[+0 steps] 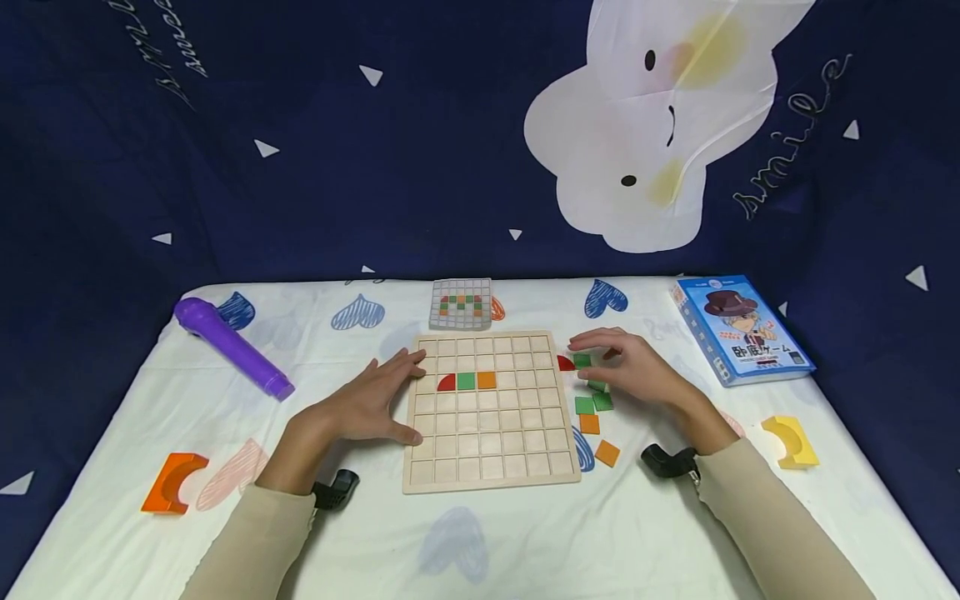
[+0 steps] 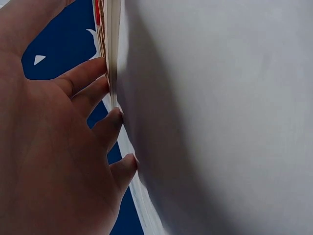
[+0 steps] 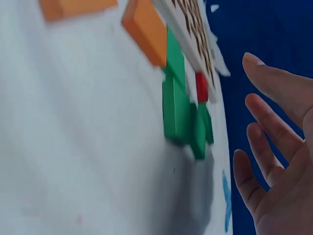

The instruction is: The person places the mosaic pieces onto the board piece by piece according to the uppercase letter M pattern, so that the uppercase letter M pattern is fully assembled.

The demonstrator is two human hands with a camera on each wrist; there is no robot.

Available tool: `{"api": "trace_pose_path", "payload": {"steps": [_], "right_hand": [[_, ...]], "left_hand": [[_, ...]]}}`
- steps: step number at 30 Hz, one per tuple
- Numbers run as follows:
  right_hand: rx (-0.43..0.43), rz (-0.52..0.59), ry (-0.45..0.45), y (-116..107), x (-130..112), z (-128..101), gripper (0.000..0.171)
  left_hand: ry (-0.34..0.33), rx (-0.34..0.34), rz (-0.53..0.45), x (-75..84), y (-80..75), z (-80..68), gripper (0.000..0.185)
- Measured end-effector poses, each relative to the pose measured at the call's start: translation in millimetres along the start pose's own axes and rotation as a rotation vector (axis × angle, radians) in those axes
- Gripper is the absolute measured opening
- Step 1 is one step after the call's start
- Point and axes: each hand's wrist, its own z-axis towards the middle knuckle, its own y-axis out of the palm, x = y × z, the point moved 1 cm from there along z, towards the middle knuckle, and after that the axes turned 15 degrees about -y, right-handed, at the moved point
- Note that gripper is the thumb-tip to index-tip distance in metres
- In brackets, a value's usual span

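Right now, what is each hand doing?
Left hand: open, fingers straight against the wooden board.
Right hand: open, holding nothing, above the green tiles.

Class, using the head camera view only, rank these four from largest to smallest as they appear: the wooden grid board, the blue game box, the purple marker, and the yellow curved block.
1. Wooden grid board
2. Blue game box
3. Purple marker
4. Yellow curved block

The box lies farther from the camera than the board, so its true size may be understated.

"smile" in script on dark blue backdrop cloth (image 1: 787,150); blue box (image 1: 738,329) bears Japanese characters "ゲーム", rest illegible.
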Motion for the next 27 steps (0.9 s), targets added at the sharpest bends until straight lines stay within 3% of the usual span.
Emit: {"api": "trace_pose_path", "payload": {"steps": [12, 27], "right_hand": [[-0.002, 0.037, 0.081, 2, 23, -7, 0.04], [-0.011, -0.056, 0.115, 6, 21, -2, 0.036]], "left_hand": [[0.009, 0.001, 0.001, 0.0, 0.3, -0.3, 0.095], [-0.001, 0.004, -0.003, 0.3, -0.5, -2.4, 0.093]]}}
